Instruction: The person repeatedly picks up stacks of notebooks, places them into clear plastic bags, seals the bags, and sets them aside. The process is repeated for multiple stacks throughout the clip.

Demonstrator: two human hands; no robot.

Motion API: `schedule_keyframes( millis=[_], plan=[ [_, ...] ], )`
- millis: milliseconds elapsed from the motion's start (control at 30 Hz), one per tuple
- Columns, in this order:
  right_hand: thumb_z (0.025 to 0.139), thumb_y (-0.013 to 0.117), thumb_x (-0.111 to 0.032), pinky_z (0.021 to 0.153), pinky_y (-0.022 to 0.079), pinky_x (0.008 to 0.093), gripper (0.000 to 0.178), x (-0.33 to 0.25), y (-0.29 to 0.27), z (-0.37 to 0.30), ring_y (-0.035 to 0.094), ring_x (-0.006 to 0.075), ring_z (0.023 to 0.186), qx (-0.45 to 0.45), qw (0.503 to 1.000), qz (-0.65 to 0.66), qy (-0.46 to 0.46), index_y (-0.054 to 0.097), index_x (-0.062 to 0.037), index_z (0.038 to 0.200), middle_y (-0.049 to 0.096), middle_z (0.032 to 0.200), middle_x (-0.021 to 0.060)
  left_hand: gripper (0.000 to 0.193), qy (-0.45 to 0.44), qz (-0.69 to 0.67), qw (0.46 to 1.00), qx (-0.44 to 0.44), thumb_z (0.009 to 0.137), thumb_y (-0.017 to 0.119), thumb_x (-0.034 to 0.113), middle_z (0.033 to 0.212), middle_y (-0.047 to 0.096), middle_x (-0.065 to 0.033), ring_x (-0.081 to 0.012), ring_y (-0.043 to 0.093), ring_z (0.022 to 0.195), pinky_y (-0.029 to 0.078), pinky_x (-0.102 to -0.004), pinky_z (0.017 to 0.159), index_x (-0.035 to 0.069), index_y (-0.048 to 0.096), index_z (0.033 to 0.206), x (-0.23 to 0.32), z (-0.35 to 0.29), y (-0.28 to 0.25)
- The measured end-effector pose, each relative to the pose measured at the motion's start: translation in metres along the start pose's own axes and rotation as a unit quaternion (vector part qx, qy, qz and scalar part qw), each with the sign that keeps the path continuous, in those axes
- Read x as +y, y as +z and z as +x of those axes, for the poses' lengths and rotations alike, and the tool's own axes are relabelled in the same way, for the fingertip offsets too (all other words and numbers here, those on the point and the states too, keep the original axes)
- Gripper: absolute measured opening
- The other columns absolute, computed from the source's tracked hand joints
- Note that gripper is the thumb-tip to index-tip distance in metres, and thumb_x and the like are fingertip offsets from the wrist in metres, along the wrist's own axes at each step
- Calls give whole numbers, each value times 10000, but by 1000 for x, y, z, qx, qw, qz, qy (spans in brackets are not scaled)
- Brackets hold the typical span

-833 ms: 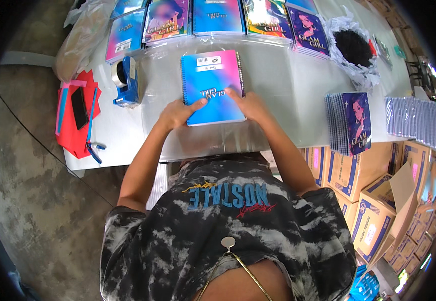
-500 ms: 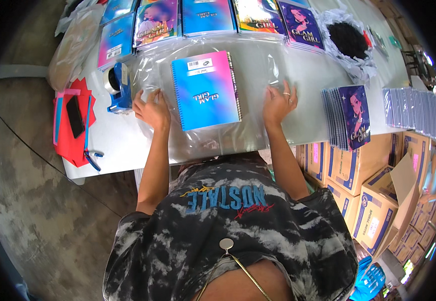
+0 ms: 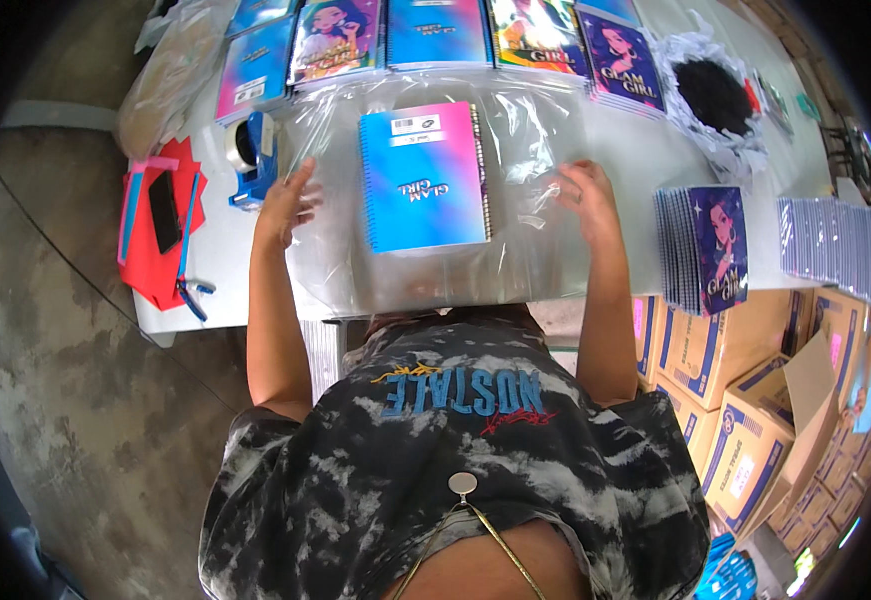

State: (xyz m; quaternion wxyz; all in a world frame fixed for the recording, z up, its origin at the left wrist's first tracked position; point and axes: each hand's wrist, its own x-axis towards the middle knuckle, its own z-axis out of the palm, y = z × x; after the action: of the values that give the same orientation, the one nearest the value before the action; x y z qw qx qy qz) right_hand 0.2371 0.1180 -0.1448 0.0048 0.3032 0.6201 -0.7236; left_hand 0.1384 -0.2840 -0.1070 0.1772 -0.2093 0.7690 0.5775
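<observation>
A blue-and-pink spiral notebook [image 3: 425, 180] lies on a sheet of transparent plastic film [image 3: 340, 270] spread over the white table, with a small white label at its far end. To its left, my left hand [image 3: 290, 205] is over the film's edge, fingers apart and holding nothing, close to a blue tape dispenser [image 3: 255, 165]. On the other side, my right hand [image 3: 590, 195] is at the film's right part, its fingers loosely bent and apart. Neither hand touches the notebook. Whether the right fingertips touch the film is hard to see.
Stacks of notebooks [image 3: 435, 40] line the far side. More notebooks [image 3: 700, 250] stand at the right, beside wrapped stacks [image 3: 830, 245]. A plastic bag with black material [image 3: 712, 95] is at far right. A phone [image 3: 164, 210] rests on red sheets [image 3: 145, 275]. Cardboard boxes [image 3: 740, 455] are below right.
Both hands have moved outward from the notebook, and their fingers have loosened. The view has shifted slightly, and the film's near part lies differently.
</observation>
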Motion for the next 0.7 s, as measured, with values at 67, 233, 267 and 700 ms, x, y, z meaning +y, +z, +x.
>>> schedule_keyframes(
  millis=[67, 233, 267, 700],
  plan=[
    [763, 692, -352, 711, 436, 292, 472, -15, 2, -8, 592, 160, 823, -37, 994, 30, 98, 563, -25, 1077, 582, 924, 53, 387, -36, 88, 992, -78, 760, 697, 368, 824, 619, -20, -120, 573, 725, 422, -235, 590, 20, 632, 916, -8, 4, -14],
    [773, 691, -365, 655, 434, 259, 409, -3, -8, -5, 595, 143, 759, -59, 991, -98, 68, 590, -46, 1006, 581, 863, 38, 189, 192, -62, 975, 98, 837, 647, 197, 761, 640, -22, -87, 563, 625, 432, -215, 526, 15, 643, 885, -21, 6, -12],
    [778, 689, -353, 633, 432, 248, 386, -3, -6, -4, 596, 135, 732, -44, 993, -82, 66, 594, -46, 992, 583, 837, 31, 185, 220, -27, 968, 120, 846, 634, 192, 757, 643, -30, -89, 569, 623, 436, -217, 523, 10, 639, 880, -24, 5, -9],
    [808, 666, -206, 403, 255, 178, 222, -20, 5, -3, 380, 16, 480, -33, 994, -42, -90, 613, -18, 914, 465, 584, -47, 136, 421, 463, 641, 443, 859, 574, 258, 733, 634, -83, -287, 576, 569, 464, -410, 587, 181, 631, 955, -25, 0, 17]
  ],
)
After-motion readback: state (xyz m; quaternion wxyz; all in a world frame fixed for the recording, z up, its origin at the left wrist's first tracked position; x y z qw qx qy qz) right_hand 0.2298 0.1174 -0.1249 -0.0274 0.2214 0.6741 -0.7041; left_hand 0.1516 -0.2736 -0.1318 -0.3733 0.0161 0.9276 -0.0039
